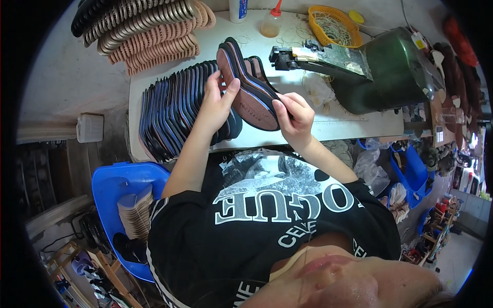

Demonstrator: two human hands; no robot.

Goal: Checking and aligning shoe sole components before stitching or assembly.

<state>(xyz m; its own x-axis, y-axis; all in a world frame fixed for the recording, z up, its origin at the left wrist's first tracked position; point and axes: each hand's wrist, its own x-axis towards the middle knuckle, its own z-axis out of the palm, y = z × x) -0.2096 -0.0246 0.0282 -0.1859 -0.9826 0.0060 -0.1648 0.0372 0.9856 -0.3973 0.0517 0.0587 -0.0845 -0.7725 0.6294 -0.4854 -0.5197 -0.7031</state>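
Note:
Both my hands hold one shoe insole [245, 84] above the white table [339, 126]; it is reddish-brown on its face with dark, blue-edged layers behind. My left hand [218, 97] grips its left edge with the thumb across the face. My right hand [291, 115] pinches the lower right end near the heel. Just left of my left hand, a long fanned row of dark blue-edged insoles [172, 113] lies on the table.
Stacks of pinkish and dark soles [149, 28] lie at the table's far left. A dark green machine [380, 69] with a metal arm stands to the right, an orange basket [331, 23] and glue bottles [269, 23] behind it. A blue bin [120, 195] with soles sits lower left.

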